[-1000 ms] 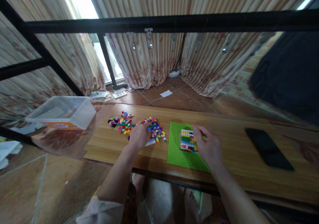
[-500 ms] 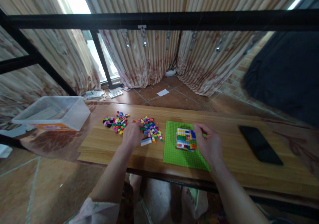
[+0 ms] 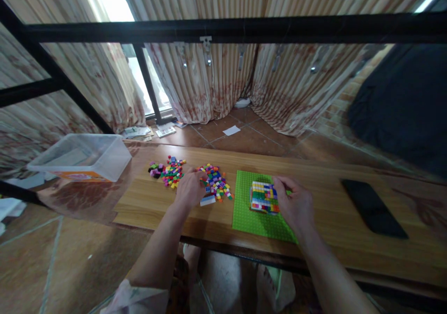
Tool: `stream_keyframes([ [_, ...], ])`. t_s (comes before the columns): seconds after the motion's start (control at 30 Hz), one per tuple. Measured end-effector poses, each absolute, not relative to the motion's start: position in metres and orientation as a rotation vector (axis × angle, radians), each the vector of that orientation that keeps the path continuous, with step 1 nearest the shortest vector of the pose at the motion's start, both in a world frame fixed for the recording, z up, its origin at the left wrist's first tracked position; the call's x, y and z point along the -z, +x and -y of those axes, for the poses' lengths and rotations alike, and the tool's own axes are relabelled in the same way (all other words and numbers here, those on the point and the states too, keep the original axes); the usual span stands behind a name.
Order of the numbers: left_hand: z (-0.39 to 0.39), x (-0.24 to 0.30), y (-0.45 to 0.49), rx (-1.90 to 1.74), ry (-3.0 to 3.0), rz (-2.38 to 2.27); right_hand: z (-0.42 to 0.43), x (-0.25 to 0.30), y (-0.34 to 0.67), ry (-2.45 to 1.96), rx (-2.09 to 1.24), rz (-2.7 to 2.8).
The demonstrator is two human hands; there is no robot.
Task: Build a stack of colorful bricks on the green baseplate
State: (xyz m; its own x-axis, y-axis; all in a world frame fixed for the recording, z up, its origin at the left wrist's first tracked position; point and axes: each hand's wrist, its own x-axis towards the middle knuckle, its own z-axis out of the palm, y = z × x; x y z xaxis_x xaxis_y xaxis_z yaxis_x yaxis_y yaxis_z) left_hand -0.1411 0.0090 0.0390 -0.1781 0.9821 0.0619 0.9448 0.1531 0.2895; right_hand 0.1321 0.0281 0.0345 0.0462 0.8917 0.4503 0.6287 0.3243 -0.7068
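Observation:
My left hand (image 3: 189, 188) is at the left edge of a pile of loose toy bricks (image 3: 218, 183), fingers curled down and closed; whatever they hold is hidden. On a green baseplate (image 3: 242, 211) sits a block built of multicoloured bricks (image 3: 263, 197), with rows of white, yellow, green, blue and orange. My right hand (image 3: 296, 204) is over the plate's right part, thumb and fingers drawn together beside the built block. I cannot make out what is between them. Just below the pile lies a light blue and white flat piece (image 3: 207, 200).
A second brick pile (image 3: 172, 173) lies left of my left hand on the wooden table (image 3: 146, 207). A dark phone-like slab (image 3: 373, 207) rests at the right. Beyond the table's left end stands a clear plastic bin (image 3: 115, 158). A black rail (image 3: 223, 30) crosses before the curtains.
The whole view has shifted slightly, so everything appears a little further right. My left hand stays by the pile and my right hand stays beside the built block, with little visible change.

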Motion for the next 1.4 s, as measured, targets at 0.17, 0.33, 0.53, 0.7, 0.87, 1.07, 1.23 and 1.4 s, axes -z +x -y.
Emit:
stream_keyframes([
  [0.17,-0.011,-0.034,-0.132,-0.388,1.971,-2.246,-0.027,-0.034,0.13,-1.365,-0.356,1.695],
  [0.33,-0.01,-0.034,-0.128,-0.357,1.951,-2.24,-0.026,-0.033,0.129,-1.352,-0.372,1.721],
  [0.53,-0.011,-0.037,-0.128,-0.369,1.958,-2.241,-0.027,-0.031,0.13,-1.36,-0.391,1.728],
  [0.7,-0.021,-0.032,-0.118,-0.552,2.045,-2.279,-0.025,-0.031,0.126,-1.344,-0.361,1.761],
  [0.87,-0.035,-0.017,-0.107,-0.618,2.14,-2.283,-0.021,-0.032,0.123,-1.313,-0.356,1.811],
  [1.07,-0.045,-0.007,-0.101,-0.595,2.157,-2.315,-0.021,-0.032,0.124,-1.322,-0.359,1.824],
  [1.23,-0.045,-0.009,-0.102,-0.607,2.198,-2.242,-0.022,-0.034,0.129,-1.323,-0.363,1.812],
  [1.4,-0.041,-0.023,-0.106,-0.765,2.123,-2.188,-0.023,-0.038,0.132,-1.323,-0.342,1.768],
])
